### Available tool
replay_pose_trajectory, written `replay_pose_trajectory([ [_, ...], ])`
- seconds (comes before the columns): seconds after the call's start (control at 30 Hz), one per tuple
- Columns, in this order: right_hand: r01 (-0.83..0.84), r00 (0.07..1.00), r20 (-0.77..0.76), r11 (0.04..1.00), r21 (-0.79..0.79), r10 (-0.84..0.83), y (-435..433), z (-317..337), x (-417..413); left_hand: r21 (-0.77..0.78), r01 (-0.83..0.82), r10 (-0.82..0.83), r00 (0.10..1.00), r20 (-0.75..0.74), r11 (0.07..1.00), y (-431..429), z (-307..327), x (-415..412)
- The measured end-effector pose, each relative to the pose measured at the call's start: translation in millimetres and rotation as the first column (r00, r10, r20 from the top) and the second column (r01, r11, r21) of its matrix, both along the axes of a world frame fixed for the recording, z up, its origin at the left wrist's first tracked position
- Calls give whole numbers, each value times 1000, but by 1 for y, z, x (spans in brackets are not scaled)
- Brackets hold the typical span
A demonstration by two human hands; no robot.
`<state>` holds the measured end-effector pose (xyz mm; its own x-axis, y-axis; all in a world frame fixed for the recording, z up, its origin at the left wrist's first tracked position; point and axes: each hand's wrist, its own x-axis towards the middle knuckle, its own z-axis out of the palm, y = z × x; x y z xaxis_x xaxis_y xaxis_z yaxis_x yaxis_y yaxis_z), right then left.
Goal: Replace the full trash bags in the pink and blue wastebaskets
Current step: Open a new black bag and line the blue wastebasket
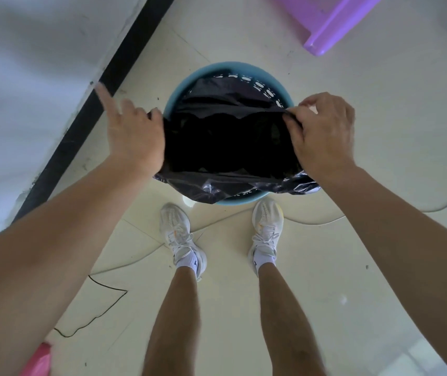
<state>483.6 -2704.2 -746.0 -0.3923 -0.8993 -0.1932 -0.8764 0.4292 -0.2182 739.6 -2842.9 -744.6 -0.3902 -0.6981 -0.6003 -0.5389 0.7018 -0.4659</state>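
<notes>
Pale tiled floor [352,131], black baseboard [102,104], purple stool [333,20].

wastebasket [244,67]: centre of the frame, on the floor [352,131], just above the two shoes
trash bag [227,147]: inside the wastebasket, mouth spread across the opening, lower edge draped over the near rim
left hand [132,137]: holding the bag's left edge, centre left
right hand [325,137]: at the bag's right edge, fingers [294,123] pinching it
left shoe [178,232], right shoe [267,229]: side by side below the wastebasket
stool [333,20]: upper right corner, well apart from the wastebasket
wall [26,77]: upper left, its baseboard [94,104] running diagonally left of the wastebasket
cable [102,287]: on the floor, lower left
</notes>
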Motion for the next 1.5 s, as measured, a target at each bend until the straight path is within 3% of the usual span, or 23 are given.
replay_pose_trajectory([
  [0.1, 76, 997, -19, 990, 117, -75, -4, 1, -4, -53, -297, 297, 955, 0, 954, -6, -2, 8],
  [0.17, 108, 994, 7, 981, 163, -111, -6, 1, -3, -83, -387, 384, 922, -43, 919, -4, 1, 9],
  [0.3, 106, 984, 129, 985, 136, -124, -9, -2, 4, 57, -79, 96, 905, -415, 995, 6, 0, 2],
  [0.37, 87, 971, 210, 990, 113, -110, -12, -4, 3, 126, -65, 125, 823, -554, 990, 7, -7, -2],
  [0.47, 99, 960, 250, 990, 105, -122, -18, -7, -6, 249, -262, 359, 588, -725, 932, 4, -14, -5],
  [0.5, 114, 959, 249, 988, 103, -137, -20, -8, -10, 231, -268, 348, 571, -743, 935, 3, -16, -4],
  [0.6, 150, 959, 229, 985, 81, -165, -26, -13, -21, 134, -91, 155, 768, -622, 987, 0, -25, 3],
  [0.63, 170, 954, 236, 982, 82, -185, -28, -15, -24, 111, -12, 80, 776, -626, 994, 0, -28, 6],
  [0.7, 197, 936, 276, 975, 102, -218, -31, -20, -31, 127, 20, 83, 658, -749, 992, -4, -32, 10],
  [0.8, 142, 927, 334, 984, 109, -171, -40, -26, -38, 228, -136, 265, 483, -834, 964, -16, -32, 7],
  [0.97, 19, 939, 339, 991, 131, -63, -64, -48, -42, 414, -268, 490, 372, -788, 870, -45, -39, -6],
  [1.07, 140, 945, 274, 979, 150, -177, -77, -57, -39, 478, -277, 546, 279, -790, 834, -55, -50, -16],
  [1.13, 219, 918, 298, 961, 167, -261, -84, -59, -37, 628, -336, 698, 146, -702, 702, -60, -56, -23],
  [1.23, 230, 894, 344, 953, 197, -287, -96, -72, -42, 852, -403, 890, -163, -426, 334, -70, -64, -27],
  [1.37, 261, 798, 471, 921, 290, -375, -117, -85, -51, 926, -362, 927, -374, -38, -108, -84, -79, -27],
  [1.43, 303, 755, 489, 894, 330, -437, -128, -94, -53, 926, -307, 901, -428, 71, -219, -89, -92, -29],
  [1.5, 340, 676, 523, 850, 403, -519, -131, -108, -53, 924, -303, 898, -432, 85, -234, -87, -106, -34],
])
